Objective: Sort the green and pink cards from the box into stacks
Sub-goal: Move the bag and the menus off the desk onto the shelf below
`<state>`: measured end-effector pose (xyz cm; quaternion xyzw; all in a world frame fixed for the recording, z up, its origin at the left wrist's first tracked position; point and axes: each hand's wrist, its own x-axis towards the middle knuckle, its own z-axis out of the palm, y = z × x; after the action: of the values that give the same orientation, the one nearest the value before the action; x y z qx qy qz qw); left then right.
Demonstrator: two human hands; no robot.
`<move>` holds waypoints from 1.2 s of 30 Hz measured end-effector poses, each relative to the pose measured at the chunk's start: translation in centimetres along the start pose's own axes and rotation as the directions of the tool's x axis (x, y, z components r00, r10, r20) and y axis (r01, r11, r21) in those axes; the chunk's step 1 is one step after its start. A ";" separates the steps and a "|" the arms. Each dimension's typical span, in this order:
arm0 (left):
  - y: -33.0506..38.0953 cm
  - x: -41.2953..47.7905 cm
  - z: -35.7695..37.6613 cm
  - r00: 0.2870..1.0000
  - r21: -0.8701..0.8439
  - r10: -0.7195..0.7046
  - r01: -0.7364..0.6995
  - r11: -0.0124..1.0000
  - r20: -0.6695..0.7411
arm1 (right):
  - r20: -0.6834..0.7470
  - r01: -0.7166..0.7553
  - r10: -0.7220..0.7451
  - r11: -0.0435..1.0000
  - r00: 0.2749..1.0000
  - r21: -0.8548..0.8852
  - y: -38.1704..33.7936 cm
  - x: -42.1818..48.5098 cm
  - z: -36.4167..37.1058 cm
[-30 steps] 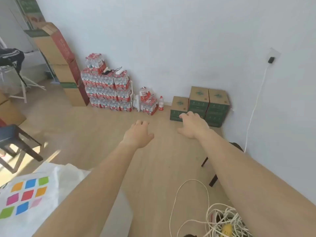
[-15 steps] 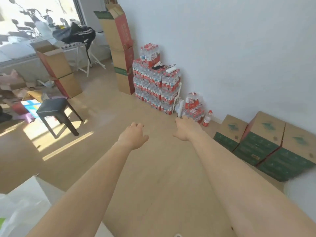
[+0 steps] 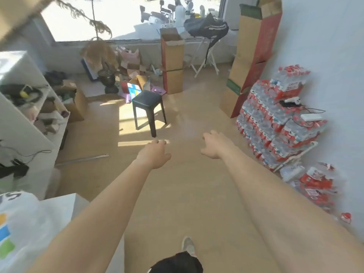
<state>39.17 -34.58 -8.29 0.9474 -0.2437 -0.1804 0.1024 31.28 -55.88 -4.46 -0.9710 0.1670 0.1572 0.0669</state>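
Note:
Both my arms stretch forward over the wooden floor. My left hand (image 3: 154,155) hangs palm down with loosely curled fingers and holds nothing. My right hand (image 3: 215,145) is level with it, a short gap to its right, fingers also relaxed and holding nothing. No green or pink cards and no card box show anywhere in the view. A white plastic bag (image 3: 21,229) printed with coloured squares lies on a white surface at the bottom left.
A black stool (image 3: 148,107) stands ahead on the floor. Stacked packs of water bottles (image 3: 279,123) line the right wall, with tall cardboard boxes (image 3: 250,56) behind them. A white shelf unit (image 3: 25,119) full of clutter is at left. My shoe (image 3: 187,244) shows below.
The view has swung left across the room: the green boxes and cable left the frame, and the stool, window and shelf came in. Both hands stay outstretched and hold nothing.

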 end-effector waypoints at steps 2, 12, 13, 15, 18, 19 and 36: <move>-2.0 2.5 -1.7 0.997 -0.033 -0.074 0.073 0.997 -0.021 | 0.013 0.074 -0.073 0.996 0.997 -0.047 -2.0 4.6 -2.2; -13.7 10.0 -7.7 0.885 -0.221 -0.455 0.427 0.877 -0.096 | 0.085 0.512 -0.505 0.843 0.859 -0.165 -16.5 23.6 -7.7; -15.0 10.6 -7.9 0.862 -0.237 -0.497 0.465 0.853 -0.097 | 0.108 0.551 -0.540 0.815 0.835 -0.182 -18.1 25.3 -7.7; -17.7 11.7 -8.5 0.805 -0.270 -0.585 0.544 0.795 -0.098 | 0.146 0.631 -0.615 0.744 0.775 -0.220 -21.6 28.6 -7.7; -21.4 13.5 -9.7 0.723 -0.317 -0.682 0.625 0.713 -0.109 | 0.165 0.737 -0.723 0.625 0.671 -0.256 -27.0 33.4 -8.2; -22.5 14.0 -10.2 0.692 -0.335 -0.713 0.649 0.683 -0.115 | 0.170 0.766 -0.754 0.585 0.635 -0.267 -28.8 34.8 -8.5; -42.6 5.9 -13.0 0.057 -0.617 -0.998 0.785 0.060 -0.025 | 0.449 0.951 -0.893 -0.154 -0.018 -0.267 -65.8 36.6 -5.1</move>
<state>67.17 0.54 -10.15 0.8295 0.5090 -0.0261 0.2282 88.23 -6.34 -6.59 -0.7575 -0.6280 0.1516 -0.0937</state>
